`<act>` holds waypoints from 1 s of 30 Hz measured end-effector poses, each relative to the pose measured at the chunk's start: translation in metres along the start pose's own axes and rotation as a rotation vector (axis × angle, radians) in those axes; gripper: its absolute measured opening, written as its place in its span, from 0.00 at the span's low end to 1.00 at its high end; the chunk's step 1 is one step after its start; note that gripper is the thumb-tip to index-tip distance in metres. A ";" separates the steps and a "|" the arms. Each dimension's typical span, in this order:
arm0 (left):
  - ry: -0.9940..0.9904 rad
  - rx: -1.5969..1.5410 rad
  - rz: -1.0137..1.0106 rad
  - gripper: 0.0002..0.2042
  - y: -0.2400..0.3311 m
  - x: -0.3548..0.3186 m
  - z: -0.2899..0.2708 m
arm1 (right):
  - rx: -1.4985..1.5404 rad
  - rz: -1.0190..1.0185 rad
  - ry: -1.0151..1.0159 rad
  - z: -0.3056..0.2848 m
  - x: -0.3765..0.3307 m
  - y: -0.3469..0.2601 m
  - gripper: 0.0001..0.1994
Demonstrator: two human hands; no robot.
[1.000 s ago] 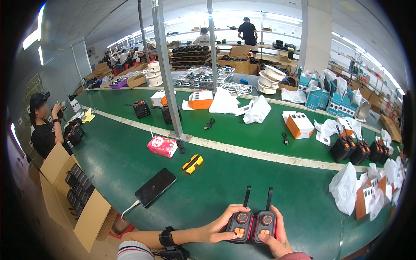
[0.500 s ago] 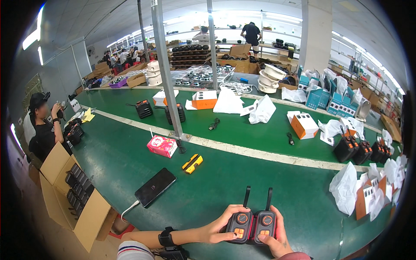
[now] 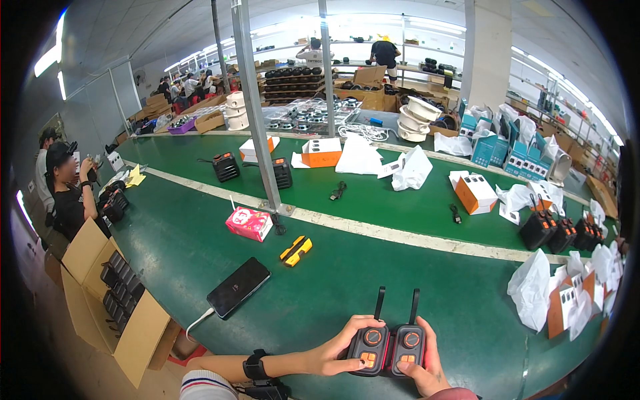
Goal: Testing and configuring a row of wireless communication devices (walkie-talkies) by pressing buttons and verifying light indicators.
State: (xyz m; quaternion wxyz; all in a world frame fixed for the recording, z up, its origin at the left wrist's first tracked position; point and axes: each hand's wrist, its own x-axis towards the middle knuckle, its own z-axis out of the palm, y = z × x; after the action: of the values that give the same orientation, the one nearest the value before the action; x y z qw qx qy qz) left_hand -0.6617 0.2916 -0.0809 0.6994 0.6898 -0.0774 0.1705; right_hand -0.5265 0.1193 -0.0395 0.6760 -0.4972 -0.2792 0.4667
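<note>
**Two radios held side by side at near table edge**

Left hand (image 3: 331, 357) gripped the left walkie-talkie (image 3: 367, 343), right hand (image 3: 424, 369) gripped the right walkie-talkie (image 3: 408, 345); units touched, antennas pointing away, thumbs on orange buttons. Both sat at the green table's (image 3: 333, 300) near edge, bare surface just beyond. Left of radios lay a black phone (image 3: 239, 287); farther, a yellow tool (image 3: 296, 251), pink box (image 3: 249, 223), then a metal post (image 3: 257, 113).

phone (image 3: 238, 287) left of two radios (image 3: 387, 345), tissue box (image 3: 249, 223) behind the phone
</note>
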 end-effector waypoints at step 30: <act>0.488 -0.175 0.011 0.31 -0.044 0.245 -0.116 | -0.359 -0.222 0.227 -0.078 0.253 -0.081 0.29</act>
State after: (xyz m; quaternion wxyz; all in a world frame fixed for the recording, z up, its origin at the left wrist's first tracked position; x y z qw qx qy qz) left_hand -0.4339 0.4393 -0.0419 0.7535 0.5645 0.0755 0.3285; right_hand -0.3292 0.3114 -0.0131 0.6510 -0.6251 -0.3328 0.2734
